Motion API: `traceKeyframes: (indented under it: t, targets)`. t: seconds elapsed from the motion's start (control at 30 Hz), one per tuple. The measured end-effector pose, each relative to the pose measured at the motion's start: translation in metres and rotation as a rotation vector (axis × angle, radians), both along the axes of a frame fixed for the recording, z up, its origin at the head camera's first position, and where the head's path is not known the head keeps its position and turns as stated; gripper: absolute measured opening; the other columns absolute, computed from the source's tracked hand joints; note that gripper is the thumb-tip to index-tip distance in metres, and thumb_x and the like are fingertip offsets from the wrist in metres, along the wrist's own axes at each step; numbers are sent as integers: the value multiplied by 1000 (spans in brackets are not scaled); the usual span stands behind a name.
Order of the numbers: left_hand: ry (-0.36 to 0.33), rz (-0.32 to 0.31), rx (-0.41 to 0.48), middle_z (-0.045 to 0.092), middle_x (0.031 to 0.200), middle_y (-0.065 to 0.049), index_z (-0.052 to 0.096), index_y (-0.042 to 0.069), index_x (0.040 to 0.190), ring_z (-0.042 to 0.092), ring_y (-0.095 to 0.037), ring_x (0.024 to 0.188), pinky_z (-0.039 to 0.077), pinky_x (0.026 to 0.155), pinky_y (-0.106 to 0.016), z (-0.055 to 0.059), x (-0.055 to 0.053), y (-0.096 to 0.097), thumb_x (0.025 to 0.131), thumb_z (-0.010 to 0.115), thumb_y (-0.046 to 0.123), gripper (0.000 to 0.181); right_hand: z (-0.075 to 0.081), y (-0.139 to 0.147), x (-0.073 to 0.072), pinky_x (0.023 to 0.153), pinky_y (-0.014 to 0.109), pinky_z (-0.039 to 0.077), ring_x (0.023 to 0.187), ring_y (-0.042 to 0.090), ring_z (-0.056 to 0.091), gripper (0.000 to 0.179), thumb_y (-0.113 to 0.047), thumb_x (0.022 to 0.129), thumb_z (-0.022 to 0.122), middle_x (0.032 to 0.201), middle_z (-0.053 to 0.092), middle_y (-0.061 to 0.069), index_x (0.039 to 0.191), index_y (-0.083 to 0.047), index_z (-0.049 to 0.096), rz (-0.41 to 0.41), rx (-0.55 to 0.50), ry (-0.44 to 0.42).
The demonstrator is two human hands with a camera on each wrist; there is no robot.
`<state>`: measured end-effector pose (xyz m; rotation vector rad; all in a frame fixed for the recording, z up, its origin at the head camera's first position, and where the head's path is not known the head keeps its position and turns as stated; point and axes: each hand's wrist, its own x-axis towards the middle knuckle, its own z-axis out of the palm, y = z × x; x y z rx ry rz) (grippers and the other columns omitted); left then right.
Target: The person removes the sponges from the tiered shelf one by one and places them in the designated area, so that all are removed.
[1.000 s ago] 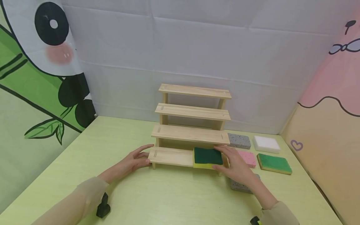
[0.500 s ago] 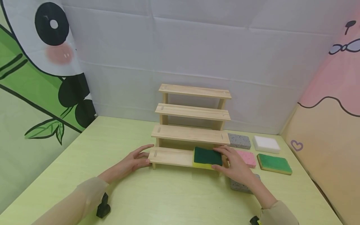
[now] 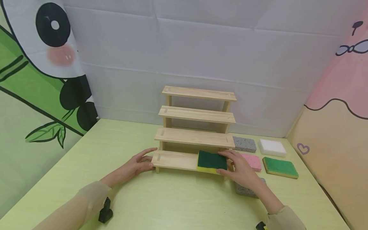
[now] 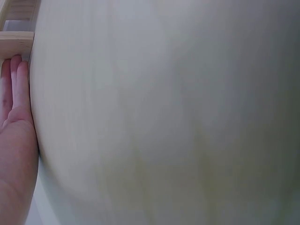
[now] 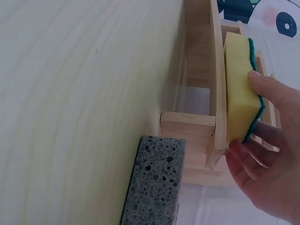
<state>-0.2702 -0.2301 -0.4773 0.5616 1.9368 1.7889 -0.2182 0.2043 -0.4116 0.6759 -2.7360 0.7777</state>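
Note:
A sponge (image 3: 212, 160), yellow with a dark green scouring side up, lies on the right part of the lowest step of a wooden stepped shelf (image 3: 175, 159). My right hand (image 3: 241, 167) holds its right end, thumb at the front corner and fingers at the back and end. In the right wrist view, the thumb touches the scouring side's edge of the sponge (image 5: 239, 89) and curled fingers sit at its near end. My left hand (image 3: 135, 164) touches the left end of the lowest step with extended fingers; in the left wrist view its fingertips meet the wood.
Right of the shelf lie a grey pumice-like block (image 3: 244, 144), a white sponge (image 3: 272, 147), a pink sponge (image 3: 252, 162) and a green-topped sponge (image 3: 280, 167). Another grey speckled block (image 3: 245, 190) lies partly under my right forearm. A white cloth wall (image 3: 195, 48) stands behind.
The sponge has shifted very slightly left on the lowest step, with my right thumb and fingers moving along with it. My left hand and the shelf look unmoved.

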Motion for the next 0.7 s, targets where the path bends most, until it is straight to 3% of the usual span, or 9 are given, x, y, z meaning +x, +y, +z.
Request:
traceKeyframes:
  t: [0.3, 0.7]
  targets:
    - [5, -8, 7, 53, 139, -7, 18, 26, 158, 59, -14, 124, 50, 102, -24, 0, 0, 0, 102, 52, 12, 67, 0, 1, 2, 81, 40, 57, 114, 25, 58, 63, -35, 79, 83, 134, 60, 9, 134, -13, 60, 9, -36, 14]
    - [3, -7, 22, 54, 138, -6, 18, 25, 158, 59, -13, 123, 50, 102, -25, -1, 0, 0, 102, 51, 10, 67, 3, 3, 8, 76, 34, 56, 100, 19, 59, 63, -36, 75, 86, 131, 60, 12, 130, -14, 63, -3, -50, 43]
